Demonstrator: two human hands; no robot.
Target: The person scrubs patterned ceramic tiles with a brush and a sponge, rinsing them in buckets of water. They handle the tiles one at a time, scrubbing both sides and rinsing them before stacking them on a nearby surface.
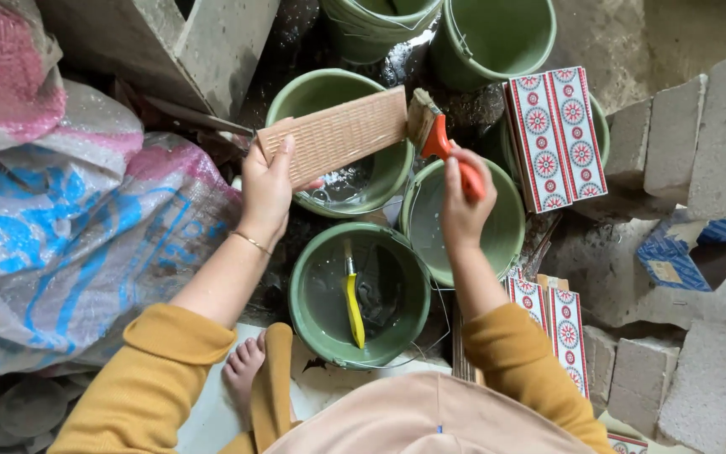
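At nine o'clock I am seeing a heap of woven plastic sacks, blue-printed and pink, lying against a grey concrete block at eleven o'clock. Just right of the sacks my left hand is gripping a ribbed brown tile by its left end, thumb on top and fingers folded underneath, so the hand is clamped on the tile. The tile is hanging face down and slightly tilted over a green bucket holding a little water, at twelve o'clock from the centre. Below it, at six o'clock, another green bucket is holding a yellow-handled tool lying in shallow water. A bare foot is resting at seven o'clock from that bucket.

Further right, my right hand is wrapped tight around the orange handle of a paintbrush, whose bristles are touching the tile's right edge. This hand is hovering over a third bucket. At two o'clock a stack of red-and-white patterned tiles is sitting on a bucket rim, with more patterned tiles at four o'clock. Grey blocks are lining the right side.
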